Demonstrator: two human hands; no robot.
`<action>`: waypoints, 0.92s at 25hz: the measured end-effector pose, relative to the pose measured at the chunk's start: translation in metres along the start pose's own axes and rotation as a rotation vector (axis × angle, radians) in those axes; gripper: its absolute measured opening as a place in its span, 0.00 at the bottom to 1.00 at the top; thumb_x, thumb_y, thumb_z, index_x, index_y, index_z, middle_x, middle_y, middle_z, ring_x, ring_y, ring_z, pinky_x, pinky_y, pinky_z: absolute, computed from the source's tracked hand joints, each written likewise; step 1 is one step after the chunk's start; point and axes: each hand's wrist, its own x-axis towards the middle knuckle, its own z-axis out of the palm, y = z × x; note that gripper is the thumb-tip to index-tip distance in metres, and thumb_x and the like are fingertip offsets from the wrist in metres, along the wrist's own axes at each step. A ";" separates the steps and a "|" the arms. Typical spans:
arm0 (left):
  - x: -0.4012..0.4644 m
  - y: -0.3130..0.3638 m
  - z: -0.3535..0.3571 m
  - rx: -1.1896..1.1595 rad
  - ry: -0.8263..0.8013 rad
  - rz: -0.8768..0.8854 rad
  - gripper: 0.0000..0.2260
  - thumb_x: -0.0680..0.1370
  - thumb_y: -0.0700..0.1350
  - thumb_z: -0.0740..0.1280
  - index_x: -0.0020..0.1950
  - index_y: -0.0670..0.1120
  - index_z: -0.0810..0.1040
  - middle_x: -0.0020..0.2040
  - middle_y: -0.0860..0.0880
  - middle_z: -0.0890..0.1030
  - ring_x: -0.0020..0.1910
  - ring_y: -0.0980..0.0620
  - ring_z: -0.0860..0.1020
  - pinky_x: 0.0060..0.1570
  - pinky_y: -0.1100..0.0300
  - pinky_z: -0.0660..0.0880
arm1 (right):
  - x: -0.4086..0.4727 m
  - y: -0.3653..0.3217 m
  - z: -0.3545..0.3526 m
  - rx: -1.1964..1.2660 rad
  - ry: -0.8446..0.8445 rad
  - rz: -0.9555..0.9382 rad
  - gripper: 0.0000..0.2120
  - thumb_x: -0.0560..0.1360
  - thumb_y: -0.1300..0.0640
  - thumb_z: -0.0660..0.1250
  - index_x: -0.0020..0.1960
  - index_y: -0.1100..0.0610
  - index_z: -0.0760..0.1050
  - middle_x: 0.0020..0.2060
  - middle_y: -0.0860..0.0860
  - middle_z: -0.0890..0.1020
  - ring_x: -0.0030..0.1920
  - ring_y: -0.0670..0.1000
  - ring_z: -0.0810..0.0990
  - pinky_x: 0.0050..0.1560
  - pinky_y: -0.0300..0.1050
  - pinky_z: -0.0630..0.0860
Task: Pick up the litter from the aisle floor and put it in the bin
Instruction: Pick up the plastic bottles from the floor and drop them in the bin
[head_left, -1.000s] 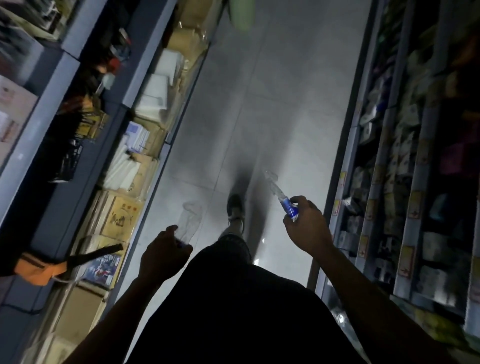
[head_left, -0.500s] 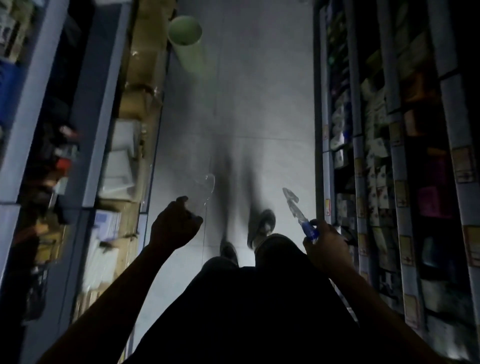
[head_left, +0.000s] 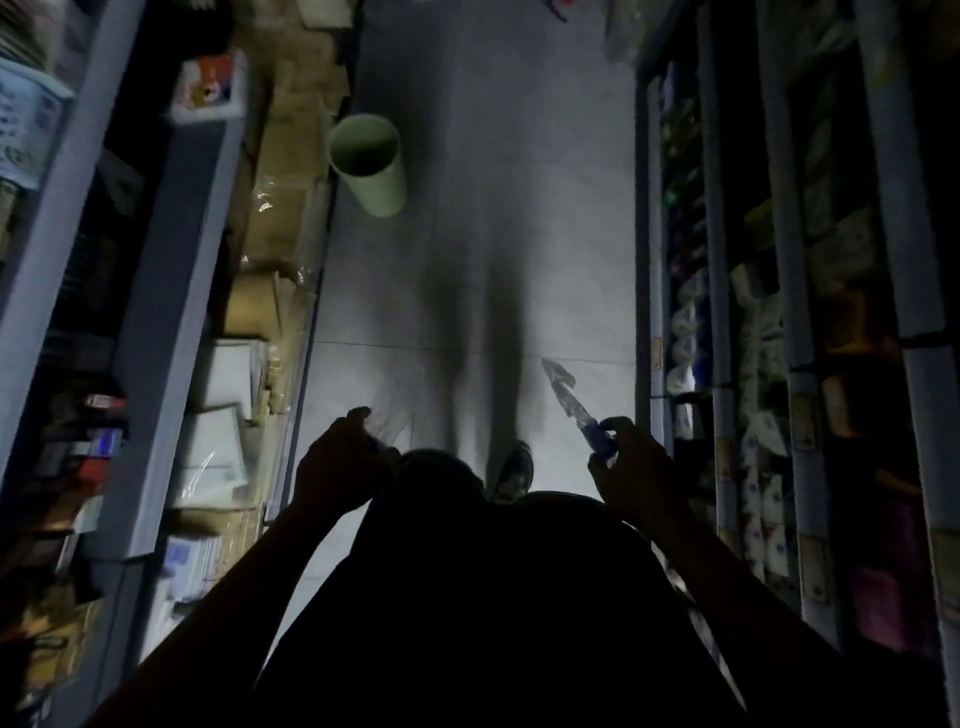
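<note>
Litter is in both hands: the right hand (head_left: 636, 462) is curled round the blue-labelled end of a crushed clear plastic bottle (head_left: 569, 402), whose flattened body sticks up and forward from the fist. The left hand (head_left: 337, 462) pinches a piece of thin clear plastic (head_left: 392, 423), too faint and blurred to name more closely; its fingers are bent round the near edge. Both hands are raised in front of the body, well apart, above the dark shorts and one shoe (head_left: 514, 470) on the grey tiled floor (head_left: 519, 208).

Half a second ago the pale green cylindrical bin (head_left: 371, 166) stood near the top edge of the view; now it sits lower and larger, its open mouth plainly showing, against the base of the left shelving (head_left: 171, 291) with its cardboard boxes. The right shelving (head_left: 779, 364) runs along the other side. So the person is closing on the bin, which lies ahead and to the left, with nothing between it and the hands. Carrying looks nearly done; dropping both pieces in remains. More litter (head_left: 558, 8) seems to lie farther up the aisle, too small to identify.
</note>
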 end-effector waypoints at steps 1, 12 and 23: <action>0.011 0.004 -0.004 -0.012 0.001 -0.021 0.35 0.72 0.57 0.71 0.76 0.47 0.66 0.63 0.45 0.79 0.62 0.44 0.78 0.59 0.49 0.74 | 0.030 -0.015 -0.012 -0.030 -0.011 -0.034 0.17 0.74 0.54 0.71 0.62 0.51 0.74 0.51 0.53 0.81 0.48 0.59 0.82 0.47 0.55 0.80; 0.194 0.050 -0.102 -0.086 0.007 -0.193 0.31 0.73 0.54 0.69 0.73 0.46 0.68 0.59 0.44 0.81 0.57 0.44 0.80 0.56 0.50 0.77 | 0.308 -0.182 -0.080 -0.058 -0.014 -0.173 0.15 0.75 0.56 0.71 0.61 0.53 0.75 0.49 0.53 0.81 0.49 0.57 0.80 0.48 0.50 0.76; 0.471 0.191 -0.271 -0.017 0.062 -0.006 0.33 0.74 0.53 0.71 0.76 0.46 0.66 0.66 0.43 0.77 0.63 0.43 0.78 0.59 0.50 0.73 | 0.468 -0.221 -0.133 0.065 0.000 0.149 0.22 0.72 0.57 0.73 0.65 0.50 0.75 0.53 0.52 0.82 0.48 0.56 0.82 0.48 0.49 0.77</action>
